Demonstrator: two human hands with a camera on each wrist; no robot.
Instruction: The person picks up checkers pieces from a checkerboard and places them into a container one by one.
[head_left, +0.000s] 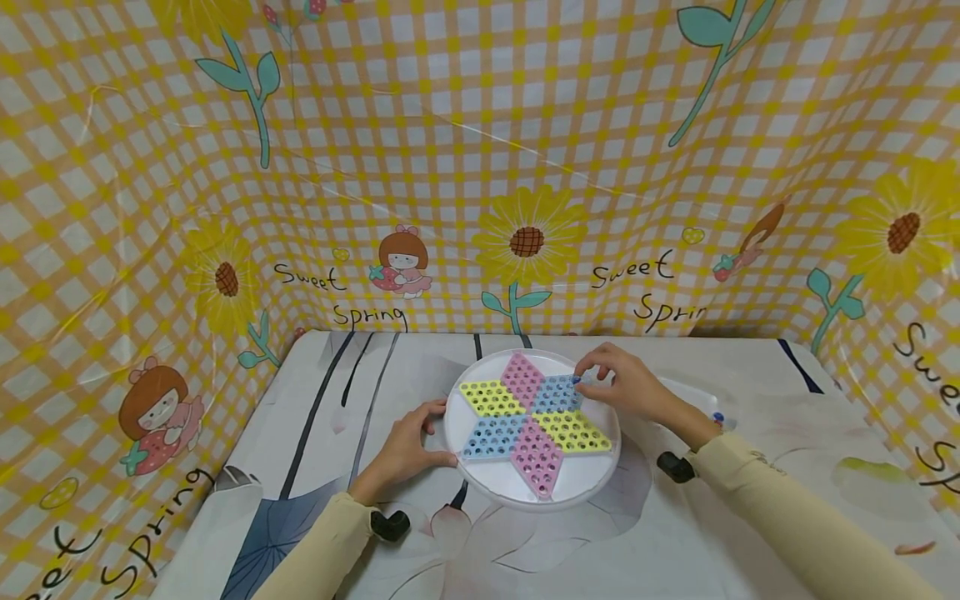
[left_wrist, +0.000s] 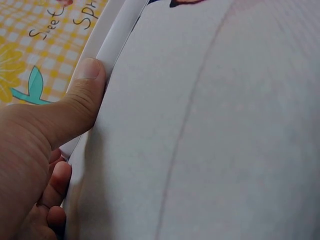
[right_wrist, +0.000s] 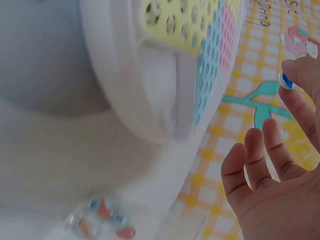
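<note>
A round white Chinese checkers board (head_left: 487, 487) lies on the table, with a star of pink, yellow and blue hole-filled points. My left hand (head_left: 405, 446) grips its left rim, the thumb (left_wrist: 82, 95) along the edge and the other fingers curled lower down. Between thumb and index finger, my right hand (head_left: 626, 383) pinches a marble (right_wrist: 286, 81), clear with blue inside. That hand is over the far right blue point (head_left: 557, 392) of the star, its other fingers loosely bent. Several clear marbles with red and blue inside (right_wrist: 102, 210) sit in a clear tray to the right.
The clear plastic tray (head_left: 686, 390) stands right of the board, partly behind my right forearm. A yellow checked sheet (head_left: 450, 167) with sunflowers rises behind the table and on both sides. The table cover (head_left: 337, 358) is pale with dark stripes and flower prints.
</note>
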